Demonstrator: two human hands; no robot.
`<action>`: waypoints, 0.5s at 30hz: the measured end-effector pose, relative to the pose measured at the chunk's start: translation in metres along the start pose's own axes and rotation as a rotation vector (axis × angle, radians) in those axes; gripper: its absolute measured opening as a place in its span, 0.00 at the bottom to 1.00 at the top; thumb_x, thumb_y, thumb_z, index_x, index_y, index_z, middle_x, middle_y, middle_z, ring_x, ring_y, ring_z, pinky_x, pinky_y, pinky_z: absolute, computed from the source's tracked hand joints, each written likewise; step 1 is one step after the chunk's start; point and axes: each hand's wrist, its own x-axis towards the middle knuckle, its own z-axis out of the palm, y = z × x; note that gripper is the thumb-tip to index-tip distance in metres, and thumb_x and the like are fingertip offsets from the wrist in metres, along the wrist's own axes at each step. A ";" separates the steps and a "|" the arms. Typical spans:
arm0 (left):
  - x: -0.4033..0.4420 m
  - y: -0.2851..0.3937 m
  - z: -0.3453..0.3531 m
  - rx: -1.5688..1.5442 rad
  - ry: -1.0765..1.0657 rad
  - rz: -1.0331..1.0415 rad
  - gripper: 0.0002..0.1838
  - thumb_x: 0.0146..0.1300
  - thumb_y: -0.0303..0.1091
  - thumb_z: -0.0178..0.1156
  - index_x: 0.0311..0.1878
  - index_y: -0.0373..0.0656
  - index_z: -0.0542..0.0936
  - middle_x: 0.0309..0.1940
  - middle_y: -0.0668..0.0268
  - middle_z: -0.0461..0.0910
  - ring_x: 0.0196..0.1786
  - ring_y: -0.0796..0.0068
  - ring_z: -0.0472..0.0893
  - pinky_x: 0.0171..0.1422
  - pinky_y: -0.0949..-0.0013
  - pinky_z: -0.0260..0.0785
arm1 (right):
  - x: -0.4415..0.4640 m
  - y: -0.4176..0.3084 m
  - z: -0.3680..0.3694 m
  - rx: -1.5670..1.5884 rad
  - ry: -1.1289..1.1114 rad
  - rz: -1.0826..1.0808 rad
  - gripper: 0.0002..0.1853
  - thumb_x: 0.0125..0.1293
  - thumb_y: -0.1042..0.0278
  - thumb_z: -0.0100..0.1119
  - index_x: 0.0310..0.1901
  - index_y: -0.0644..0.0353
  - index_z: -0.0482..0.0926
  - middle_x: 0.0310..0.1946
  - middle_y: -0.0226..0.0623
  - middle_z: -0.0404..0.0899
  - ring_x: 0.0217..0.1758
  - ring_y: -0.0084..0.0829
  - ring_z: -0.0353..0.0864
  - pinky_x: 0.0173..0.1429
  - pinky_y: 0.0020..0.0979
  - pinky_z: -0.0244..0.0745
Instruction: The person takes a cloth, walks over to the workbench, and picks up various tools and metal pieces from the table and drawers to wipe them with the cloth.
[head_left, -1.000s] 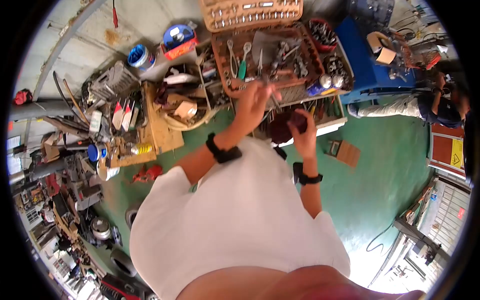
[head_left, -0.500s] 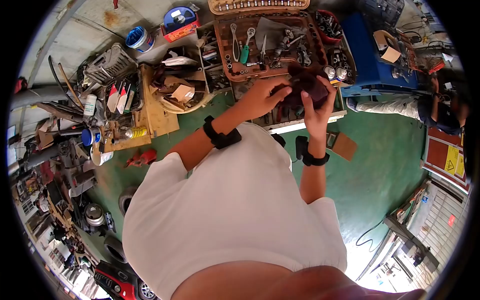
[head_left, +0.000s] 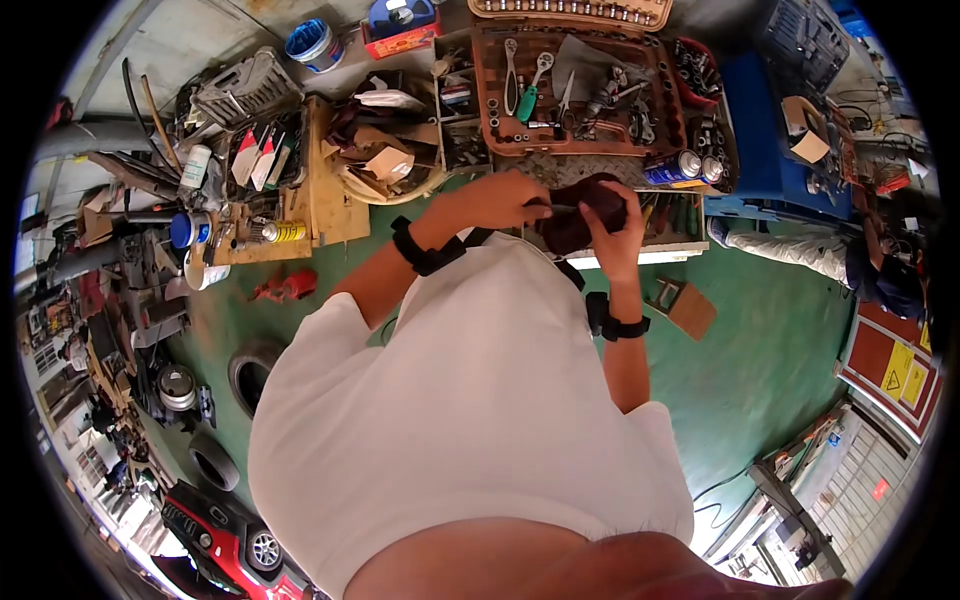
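A dark maroon cloth [head_left: 568, 232] is bunched up in front of my chest, near the front edge of the workbench. My right hand [head_left: 612, 228] is closed around its right side, thumb on top. On the other side my left hand [head_left: 508, 203] is closed, fingertips at the cloth's left edge. A thin greyish piece shows between those fingertips and the cloth; its kind is unclear. Beyond the hands lies an open brown tool case [head_left: 490, 130] holding a green-handled ratchet [head_left: 533, 90], scissors [head_left: 567, 100] and several sockets.
Two spray cans [head_left: 672, 170] stand right of the case. To the left are a round bin of cardboard scraps [head_left: 395, 165] and a wooden board [head_left: 335, 205]. A blue cabinet [head_left: 760, 130] is at the right, with another person [head_left: 880, 260] beyond. A small open box [head_left: 685, 305] lies on the green floor.
Both hands have drawn the cloth away from the tool case's front edge, closer to my body. The cloth is bunched differently. The whole view has shifted slightly.
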 end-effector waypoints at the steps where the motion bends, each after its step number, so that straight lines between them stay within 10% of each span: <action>1: -0.002 -0.003 -0.003 0.000 -0.002 -0.002 0.12 0.66 0.37 0.60 0.44 0.37 0.83 0.32 0.52 0.83 0.37 0.49 0.82 0.43 0.54 0.71 | -0.001 -0.001 -0.002 -0.026 0.051 -0.010 0.21 0.59 0.81 0.69 0.54 0.61 0.77 0.47 0.34 0.81 0.49 0.24 0.80 0.56 0.27 0.75; 15: 0.008 -0.010 0.013 0.133 0.014 0.112 0.08 0.65 0.31 0.59 0.42 0.38 0.81 0.30 0.55 0.83 0.37 0.52 0.83 0.43 0.55 0.71 | -0.008 -0.018 -0.017 -0.150 -0.354 0.063 0.25 0.56 0.80 0.72 0.56 0.61 0.77 0.43 0.39 0.84 0.45 0.27 0.84 0.51 0.29 0.80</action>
